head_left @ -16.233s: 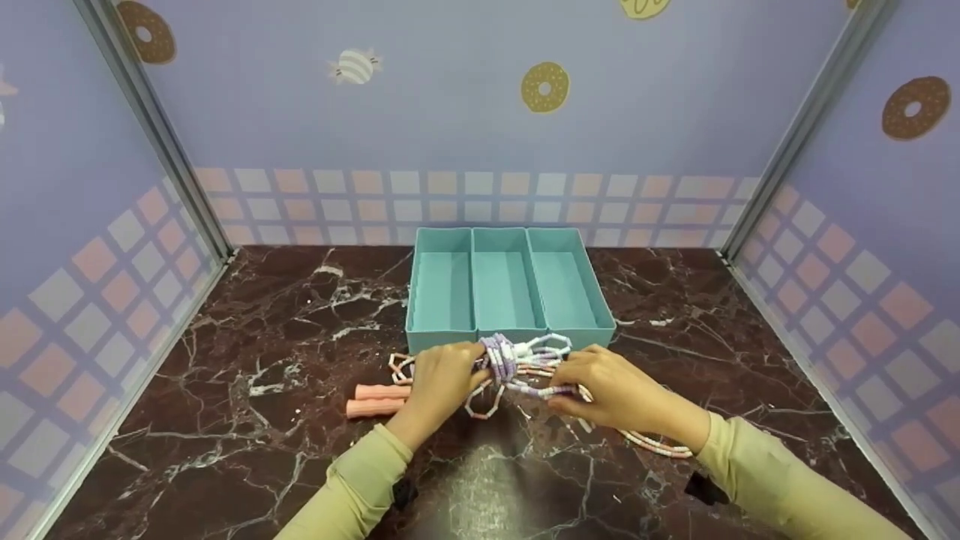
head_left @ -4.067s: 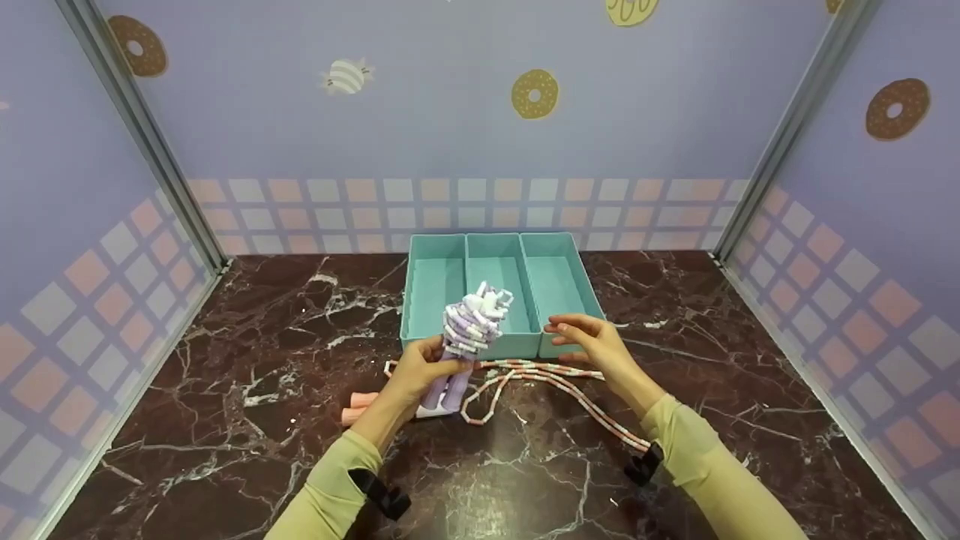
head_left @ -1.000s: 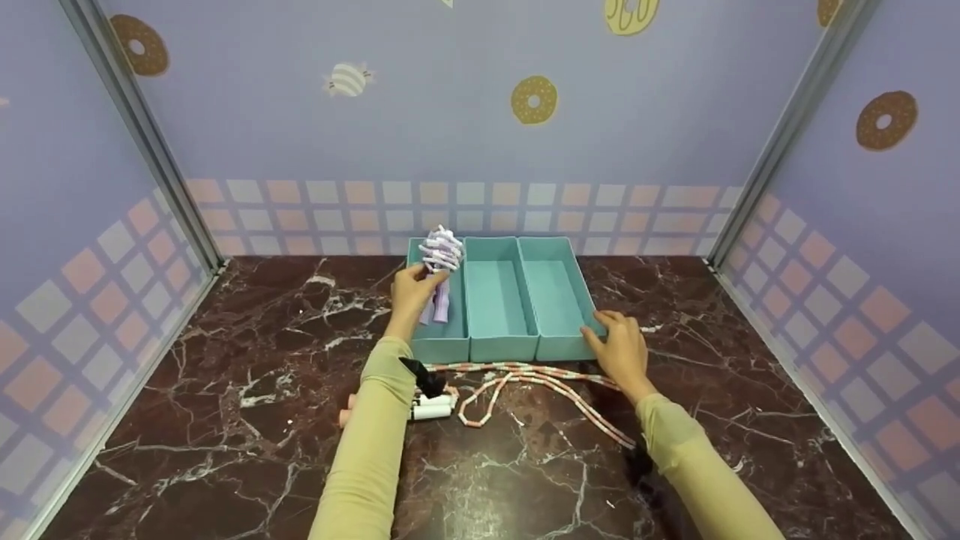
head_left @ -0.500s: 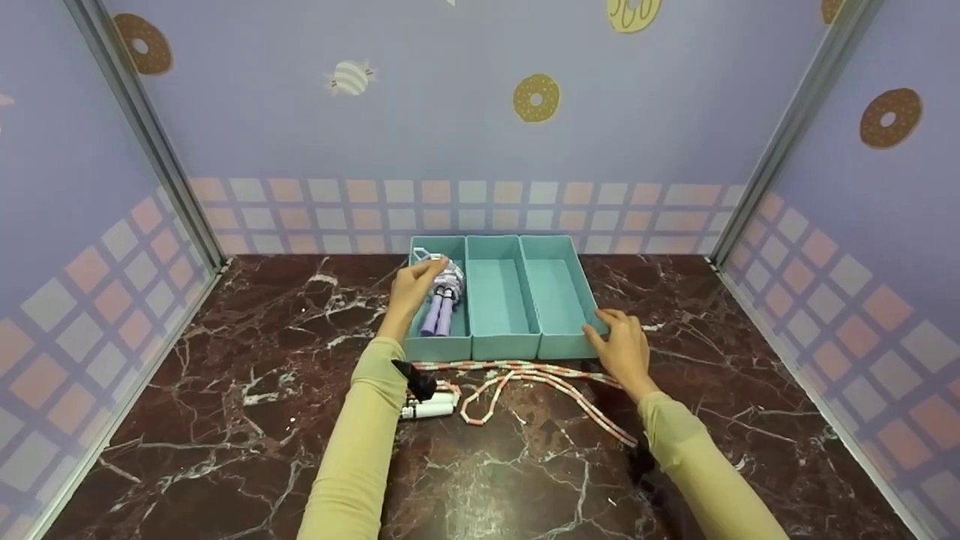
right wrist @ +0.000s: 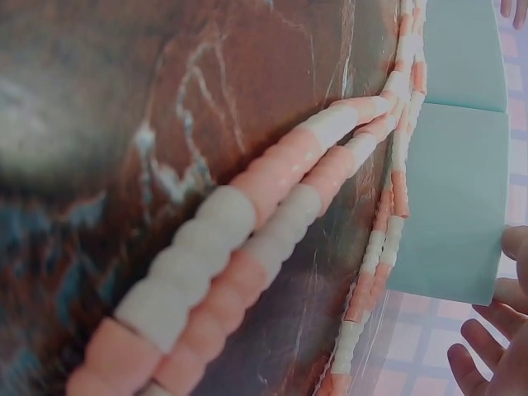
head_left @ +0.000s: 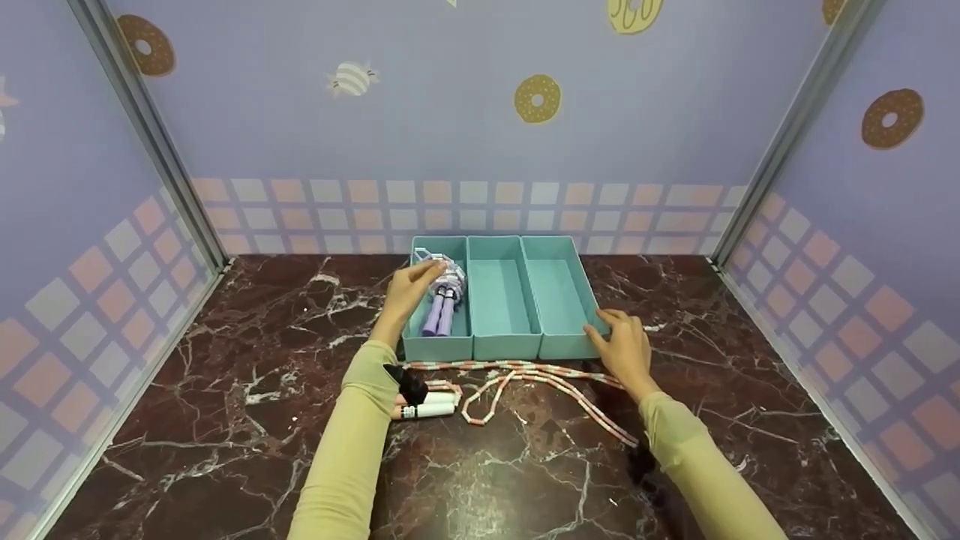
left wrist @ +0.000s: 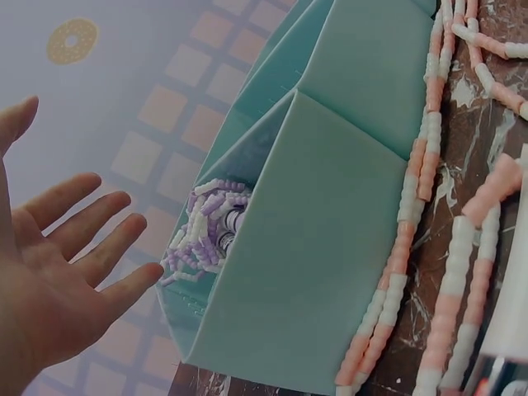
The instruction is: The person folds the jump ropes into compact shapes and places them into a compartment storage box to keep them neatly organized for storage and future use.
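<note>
A purple-and-white beaded jump rope (head_left: 442, 311), bundled with its purple handles side by side, lies in the left compartment of a teal three-part storage box (head_left: 506, 346). Just above the bundle is my left hand (head_left: 409, 289); in the left wrist view its fingers are spread and hold nothing. My right hand (head_left: 622, 345) holds the box's front right corner, thumb at the front and fingers along the side. A pink-and-white beaded jump rope (head_left: 525, 373) lies loose before the box, its white-ended handles (head_left: 435, 409) partly hidden by my left sleeve.
Dark marbled tabletop (head_left: 480, 480) extends around the box. A purple back wall (head_left: 450, 135) with a tile pattern stands behind it, and side walls close in left and right. The pink rope's strands run right, under my right wrist.
Both hands worked the purple rope into a bundle. My left hand then carried it to the left compartment, laid it down and let go. My right hand moved onto the box's corner.
</note>
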`<move>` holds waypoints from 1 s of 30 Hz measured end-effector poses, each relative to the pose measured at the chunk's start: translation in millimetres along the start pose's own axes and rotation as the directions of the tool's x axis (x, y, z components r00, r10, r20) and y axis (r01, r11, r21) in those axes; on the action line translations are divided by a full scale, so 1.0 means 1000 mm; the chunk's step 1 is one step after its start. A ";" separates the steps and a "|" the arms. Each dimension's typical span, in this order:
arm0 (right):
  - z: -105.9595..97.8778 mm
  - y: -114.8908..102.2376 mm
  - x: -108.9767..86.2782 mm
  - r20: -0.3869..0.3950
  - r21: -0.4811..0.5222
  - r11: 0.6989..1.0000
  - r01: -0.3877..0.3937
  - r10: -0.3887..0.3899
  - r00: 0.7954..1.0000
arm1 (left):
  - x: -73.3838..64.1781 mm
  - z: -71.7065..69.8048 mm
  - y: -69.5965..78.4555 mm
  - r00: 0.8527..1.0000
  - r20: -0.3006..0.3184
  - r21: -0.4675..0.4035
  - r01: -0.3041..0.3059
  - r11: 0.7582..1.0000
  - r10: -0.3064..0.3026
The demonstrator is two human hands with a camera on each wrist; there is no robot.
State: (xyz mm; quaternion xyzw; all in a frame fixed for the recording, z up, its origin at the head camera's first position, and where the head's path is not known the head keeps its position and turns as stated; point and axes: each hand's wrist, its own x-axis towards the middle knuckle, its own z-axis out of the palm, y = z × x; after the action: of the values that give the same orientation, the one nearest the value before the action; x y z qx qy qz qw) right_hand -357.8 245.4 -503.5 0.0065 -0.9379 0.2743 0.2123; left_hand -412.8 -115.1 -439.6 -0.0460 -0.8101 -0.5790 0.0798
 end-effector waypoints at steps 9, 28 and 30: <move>0.001 0.002 0.001 -0.012 0.003 1.000 0.013 -0.013 1.000 | -0.005 -0.002 0.000 0.998 0.050 -0.004 -0.039 0.999 0.039; 0.000 0.001 0.002 0.016 -0.005 1.000 0.003 -0.003 1.000 | -0.029 -0.012 -0.006 0.957 0.177 0.088 -0.247 0.965 0.229; 0.000 0.001 0.002 0.017 -0.007 1.000 -0.001 0.001 1.000 | -0.034 -0.012 -0.004 0.943 0.201 0.113 -0.289 0.951 0.263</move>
State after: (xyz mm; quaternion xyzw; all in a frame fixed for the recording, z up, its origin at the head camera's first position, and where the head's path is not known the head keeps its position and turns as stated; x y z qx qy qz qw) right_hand -359.8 246.7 -502.7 0.0075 -0.9406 0.2712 0.2043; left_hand -379.3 -126.8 -446.1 -0.2069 -0.8382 -0.4967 0.0885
